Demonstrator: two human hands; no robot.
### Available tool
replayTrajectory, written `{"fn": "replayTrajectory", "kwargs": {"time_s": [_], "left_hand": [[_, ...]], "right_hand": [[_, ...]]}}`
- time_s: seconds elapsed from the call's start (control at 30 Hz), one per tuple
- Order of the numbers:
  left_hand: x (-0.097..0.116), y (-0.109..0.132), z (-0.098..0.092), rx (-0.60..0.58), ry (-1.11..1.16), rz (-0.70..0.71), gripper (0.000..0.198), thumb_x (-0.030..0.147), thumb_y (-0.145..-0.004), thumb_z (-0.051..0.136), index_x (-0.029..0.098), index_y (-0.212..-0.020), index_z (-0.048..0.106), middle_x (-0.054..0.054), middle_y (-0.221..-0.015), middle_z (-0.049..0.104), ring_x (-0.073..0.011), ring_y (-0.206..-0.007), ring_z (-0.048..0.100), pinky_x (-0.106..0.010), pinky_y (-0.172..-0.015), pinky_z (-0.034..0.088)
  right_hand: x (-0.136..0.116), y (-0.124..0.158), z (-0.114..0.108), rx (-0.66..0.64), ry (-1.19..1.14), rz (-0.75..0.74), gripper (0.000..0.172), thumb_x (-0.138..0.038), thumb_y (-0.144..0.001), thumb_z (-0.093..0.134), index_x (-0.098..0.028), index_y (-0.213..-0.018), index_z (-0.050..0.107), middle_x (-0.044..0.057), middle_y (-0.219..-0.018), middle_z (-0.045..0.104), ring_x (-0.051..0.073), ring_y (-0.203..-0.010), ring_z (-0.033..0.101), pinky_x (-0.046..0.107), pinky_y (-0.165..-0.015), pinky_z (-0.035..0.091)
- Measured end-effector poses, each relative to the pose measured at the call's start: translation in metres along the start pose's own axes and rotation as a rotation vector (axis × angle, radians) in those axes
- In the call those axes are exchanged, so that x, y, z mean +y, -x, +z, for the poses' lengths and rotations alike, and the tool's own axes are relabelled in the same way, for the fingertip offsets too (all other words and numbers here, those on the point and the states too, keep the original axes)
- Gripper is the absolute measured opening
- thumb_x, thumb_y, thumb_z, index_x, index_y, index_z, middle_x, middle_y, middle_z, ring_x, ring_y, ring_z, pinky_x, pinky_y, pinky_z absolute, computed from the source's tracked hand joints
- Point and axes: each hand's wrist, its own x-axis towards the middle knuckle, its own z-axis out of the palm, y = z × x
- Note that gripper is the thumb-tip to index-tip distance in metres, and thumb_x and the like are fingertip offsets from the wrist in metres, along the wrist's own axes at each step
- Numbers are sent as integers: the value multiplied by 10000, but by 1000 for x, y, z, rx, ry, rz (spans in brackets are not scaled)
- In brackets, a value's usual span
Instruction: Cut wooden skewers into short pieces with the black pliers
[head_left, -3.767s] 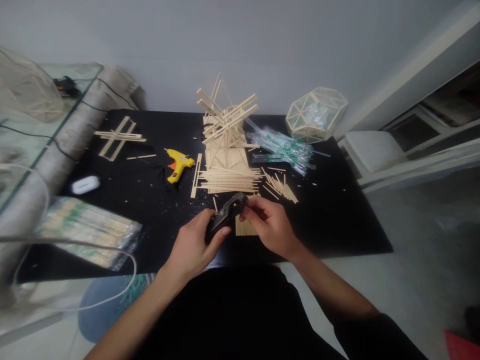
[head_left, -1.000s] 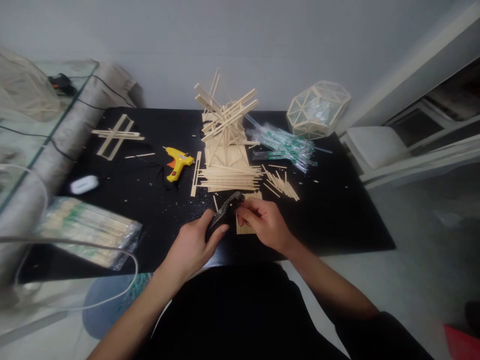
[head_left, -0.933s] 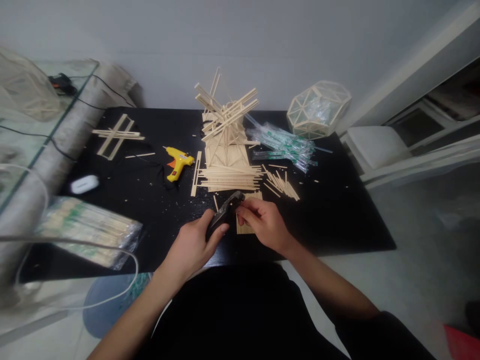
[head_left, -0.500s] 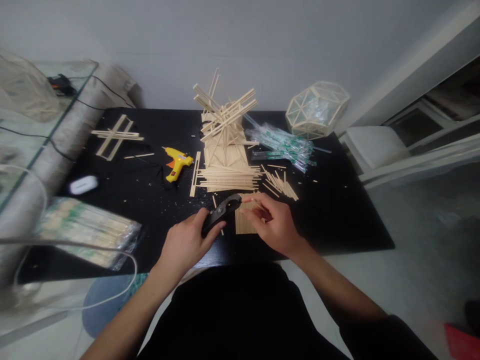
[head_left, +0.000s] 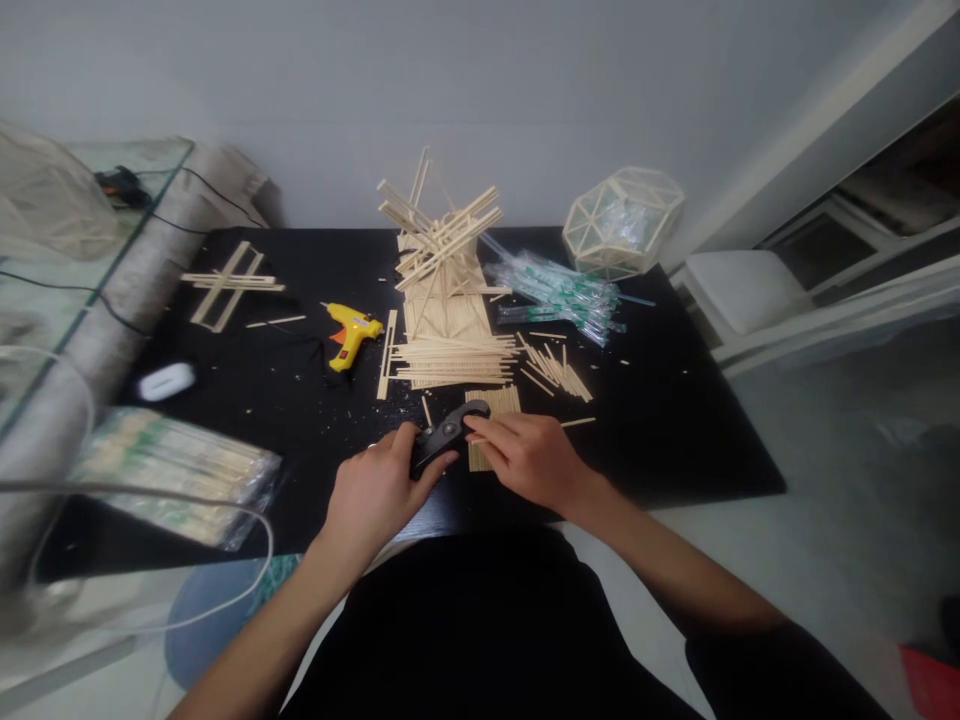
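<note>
My left hand (head_left: pixel 373 492) is closed around the handles of a dark hand cutter (head_left: pixel 450 430), its curved jaw pointing right. Fingers pinched, my right hand (head_left: pixel 538 462) grips a thin wooden stick (head_left: pixel 579 422) close beside that jaw; one end sticks out to the right, and the hand hides the middle. Under the right fingers lies a small mat of sticks laid side by side (head_left: pixel 493 402). Just beyond is a row of loose sticks (head_left: pixel 454 360) across a larger stick panel, with a frame of crossed sticks (head_left: pixel 448 240) standing farther back.
A yellow glue gun (head_left: pixel 352 335) lies left of the panel. Short cut sticks (head_left: pixel 559 370) and green-printed plastic wrappers (head_left: pixel 562 290) are on the right, near a stick polyhedron (head_left: pixel 624 222). Packaged sticks (head_left: pixel 176 470), a white case (head_left: pixel 166 381) and a crossed-stick piece (head_left: pixel 234 284) occupy the left.
My right hand has come slightly down and left, closer to the cutter. A stick now shows extending from it to the right. The cutter has shifted slightly right and down.
</note>
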Motion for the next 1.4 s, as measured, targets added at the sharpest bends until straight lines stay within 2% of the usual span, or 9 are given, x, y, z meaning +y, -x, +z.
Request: {"fn": "replayTrajectory", "kwargs": {"time_s": [0.17,0.37,0.5,0.6,0.9,1.0,1.13,1.23,1.4], "left_hand": [[-3,0,4,107,10,40,525,702,-960,489,200,-1039,618,-74,-862,734,-268,-691,715,-321,-543,386],[-4,-2,8,273,-32,173,487,625,-973,534,161,-1072,643,-103,-883,695,-294,-792,675,-393,-712,464],[-2,-3,9,270,-32,219,459,580,-974,568,149,-1114,643,-109,-926,699,-308,-861,663,-412,-746,448],[-1,-3,10,262,-33,234,445,555,-972,585,148,-1143,644,-116,-952,706,-311,-888,657,-415,-763,434],[-1,-1,11,262,-49,241,430,500,-949,639,137,-1179,648,-116,-950,698,-309,-872,646,-420,-765,439],[-4,-3,11,257,-67,229,453,510,-957,622,126,-1196,640,-121,-965,703,-313,-882,647,-428,-768,447],[-8,-5,9,232,-54,186,461,512,-968,598,128,-1220,626,-142,-1011,715,-325,-934,665,-438,-799,473],[-11,-5,7,197,-6,85,448,516,-968,588,141,-1211,622,-136,-1005,720,-317,-902,691,-427,-801,505],[-20,-8,4,100,138,-74,380,498,-988,533,180,-1178,619,-129,-1046,750,-290,-845,735,-366,-705,529]], "right_hand": [[2,-5,-5,-86,-20,36,259,-285,-1051,544,-130,-1102,745,69,-834,765,183,-703,700,302,-631,464],[5,-8,-4,-146,-100,84,264,-244,-1073,472,-154,-1047,719,63,-885,771,171,-755,700,288,-679,456],[6,-10,-5,-237,-116,147,223,-246,-1069,497,-154,-1022,695,69,-919,773,173,-785,700,285,-685,438],[5,-13,-8,-316,-84,168,205,-224,-1064,498,-142,-1022,681,69,-878,761,169,-733,678,289,-645,400],[7,-13,-8,-421,13,95,213,-121,-1034,444,-112,-1003,655,84,-862,736,174,-714,650,315,-598,345],[8,-11,-9,-403,24,99,234,-121,-1032,421,-109,-1010,653,86,-839,732,174,-694,650,316,-588,346],[19,-8,-16,-301,18,136,235,-181,-1033,425,-134,-1000,653,80,-797,734,178,-652,648,312,-584,361],[39,-8,-23,-188,99,259,209,-216,-1015,457,-161,-1003,658,71,-777,742,193,-645,659,305,-583,357],[80,-10,-25,-62,216,509,181,-274,-986,524,-173,-997,674,93,-793,758,233,-649,667,300,-593,355]]}}
